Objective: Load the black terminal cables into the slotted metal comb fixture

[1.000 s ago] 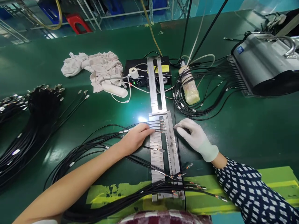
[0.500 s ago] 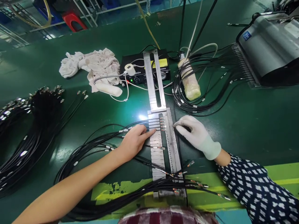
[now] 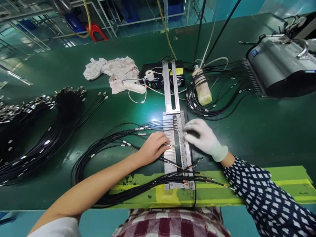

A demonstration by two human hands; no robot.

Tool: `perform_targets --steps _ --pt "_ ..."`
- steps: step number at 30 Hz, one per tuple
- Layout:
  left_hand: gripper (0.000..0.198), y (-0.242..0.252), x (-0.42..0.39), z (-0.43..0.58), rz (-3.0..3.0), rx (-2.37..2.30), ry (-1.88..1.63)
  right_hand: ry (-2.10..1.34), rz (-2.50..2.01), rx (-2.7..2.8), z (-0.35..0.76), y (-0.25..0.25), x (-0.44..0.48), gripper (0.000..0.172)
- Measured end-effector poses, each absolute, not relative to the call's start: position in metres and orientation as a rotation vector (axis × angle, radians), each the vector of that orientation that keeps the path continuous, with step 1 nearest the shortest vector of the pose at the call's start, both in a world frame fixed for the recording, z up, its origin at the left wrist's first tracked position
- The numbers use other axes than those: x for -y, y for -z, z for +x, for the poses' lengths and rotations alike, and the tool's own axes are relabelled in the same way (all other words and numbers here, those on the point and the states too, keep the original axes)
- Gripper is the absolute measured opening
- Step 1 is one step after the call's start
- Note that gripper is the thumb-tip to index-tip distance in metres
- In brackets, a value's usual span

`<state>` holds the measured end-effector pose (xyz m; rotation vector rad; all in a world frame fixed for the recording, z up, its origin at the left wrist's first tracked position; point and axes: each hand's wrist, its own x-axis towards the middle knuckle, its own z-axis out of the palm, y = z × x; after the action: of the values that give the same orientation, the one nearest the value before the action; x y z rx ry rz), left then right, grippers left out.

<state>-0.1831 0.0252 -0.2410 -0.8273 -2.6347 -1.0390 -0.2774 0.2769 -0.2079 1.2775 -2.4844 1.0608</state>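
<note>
My bare left hand [image 3: 154, 148] pinches the end of a black cable [image 3: 172, 145] over the slotted plate of a long metal fixture [image 3: 170, 166]. Higher up, several black cables [image 3: 158, 124] lie side by side across the plate, their stripped ends with small metal tips over the dark slot. My right hand [image 3: 203, 138], in a white glove, is at the right edge of the fixture's ruler-like rail [image 3: 184, 144]. Its thumb and index finger are bent and apart, with nothing visible between them. More loose cables [image 3: 158, 184] cross the fixture's near end.
Behind the fixture stand a black control box [image 3: 154, 80], a crumpled cloth [image 3: 123, 70] and a wrapped bottle [image 3: 203, 90] amid coiled cables. A grey machine [image 3: 278, 65] is at the right. A large cable bundle [image 3: 49, 141] lies left; green-yellow tape [image 3: 247, 184] runs along the front edge.
My left hand has moved down the plate from the row of cables to a lower cable and now pinches it. My right thumb and index finger have parted slightly. The view has tilted.
</note>
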Motion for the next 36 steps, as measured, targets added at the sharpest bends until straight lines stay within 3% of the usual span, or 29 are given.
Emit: perform_targets --steps 2,5,13,17,22,25,36 --pt "0.016 0.243 -0.028 -0.183 -0.793 2.647 1.101 -0.882 1.459 2.471 -0.272 0.209 -0.270 0.030" --pt "0.014 0.244 -0.021 -0.183 -0.746 2.632 1.049 -0.772 1.552 2.478 -0.268 0.215 -0.260 0.026" --pt "0.004 0.241 0.040 -0.165 -0.570 2.546 0.138 -0.878 1.523 2.481 -0.263 0.219 -0.256 0.021" --pt "0.020 0.239 0.017 -0.168 -0.765 2.515 0.332 -0.980 1.418 2.494 -0.267 0.214 -0.264 0.017" --pt "0.007 0.245 -0.004 -0.186 -0.887 2.508 0.654 -1.185 1.082 2.510 -0.282 0.214 -0.281 0.020" --pt "0.013 0.247 0.001 -0.195 -0.830 2.408 0.820 -1.259 1.012 2.519 -0.288 0.216 -0.282 0.021" --pt "0.027 0.236 0.001 -0.213 -0.972 2.459 0.701 -1.209 1.014 2.606 -0.288 0.213 -0.276 0.022"
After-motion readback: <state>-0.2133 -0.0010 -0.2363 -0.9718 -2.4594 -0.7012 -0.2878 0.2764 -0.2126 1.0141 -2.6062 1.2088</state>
